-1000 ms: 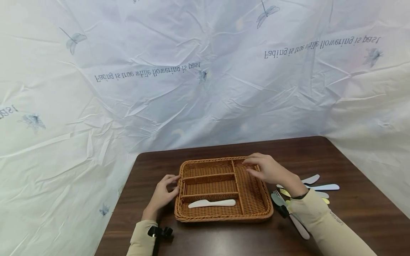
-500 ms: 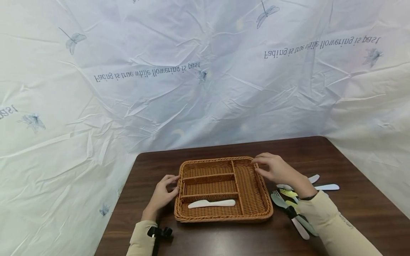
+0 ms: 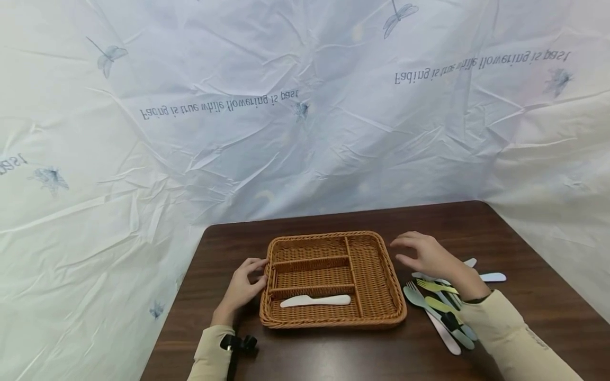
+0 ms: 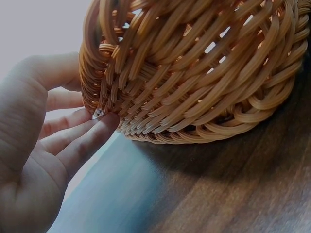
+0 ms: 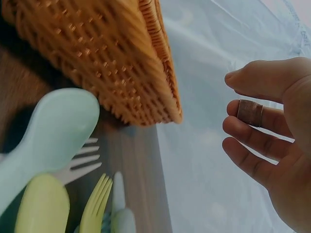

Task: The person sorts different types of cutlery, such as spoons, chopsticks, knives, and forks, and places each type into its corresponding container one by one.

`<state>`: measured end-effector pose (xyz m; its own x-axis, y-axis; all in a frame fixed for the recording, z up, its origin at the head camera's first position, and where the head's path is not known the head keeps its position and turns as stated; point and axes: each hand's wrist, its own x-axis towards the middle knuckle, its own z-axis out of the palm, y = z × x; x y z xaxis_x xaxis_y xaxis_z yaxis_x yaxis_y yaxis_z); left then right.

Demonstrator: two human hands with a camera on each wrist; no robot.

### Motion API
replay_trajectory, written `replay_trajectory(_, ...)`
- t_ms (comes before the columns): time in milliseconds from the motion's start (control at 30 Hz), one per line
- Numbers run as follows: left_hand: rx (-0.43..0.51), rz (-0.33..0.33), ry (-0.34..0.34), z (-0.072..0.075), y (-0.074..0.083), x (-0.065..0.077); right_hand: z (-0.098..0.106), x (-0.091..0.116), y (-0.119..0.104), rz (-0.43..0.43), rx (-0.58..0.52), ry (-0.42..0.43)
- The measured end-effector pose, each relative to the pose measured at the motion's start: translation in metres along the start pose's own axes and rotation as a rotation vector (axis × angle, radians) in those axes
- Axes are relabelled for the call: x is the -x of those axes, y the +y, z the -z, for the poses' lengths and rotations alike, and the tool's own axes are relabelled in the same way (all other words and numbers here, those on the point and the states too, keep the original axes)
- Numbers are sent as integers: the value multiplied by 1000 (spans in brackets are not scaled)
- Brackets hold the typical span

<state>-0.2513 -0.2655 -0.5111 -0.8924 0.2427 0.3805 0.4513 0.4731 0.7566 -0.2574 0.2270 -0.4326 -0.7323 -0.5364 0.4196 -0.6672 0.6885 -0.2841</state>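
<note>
Table (image 3: 314, 357): dark wood, looks smooth; a firm sideways push might make things skate on it.

Basket (image 3: 333, 321) flat on the table, centre, two dividers running across its left part and one long divider setting off the right. Light wicker, I judge. If I pressed unevenly on its left end, it could slide or tip.

My left hand (image 3: 241, 288): fingers extended, tips against the basket's left end, no firm grip that I can see. Weak anchor should the other end get bumped.

My right hand (image 3: 425, 256): fingers loosely spread, holding nothing, just beyond the right rim and apart from it. A low sweep inward could knock that rim.

Right wrist camera (image 3: 449, 320) hangs over the cutlery pile; dropping the forearm could drag pieces along.

White knife (image 3: 315, 301) lies lengthwise in the front left compartment, blade leftward. A jolt might shift it.

Green spoon (image 5: 65, 116) overlaps a pale fork (image 5: 80, 165) in the pile; plucking one carelessly may scatter both. Yellow fork (image 5: 95, 206) beside them, same risk.
</note>
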Motion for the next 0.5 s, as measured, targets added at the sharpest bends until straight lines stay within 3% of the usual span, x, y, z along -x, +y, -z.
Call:
replay_trajectory(300,-3,0,18,1,2,-1,3,8,8,-4,21,17)
replay_trajectory(500,-13,5,14,-1,15,0,3,18,15,-60,28,-20)
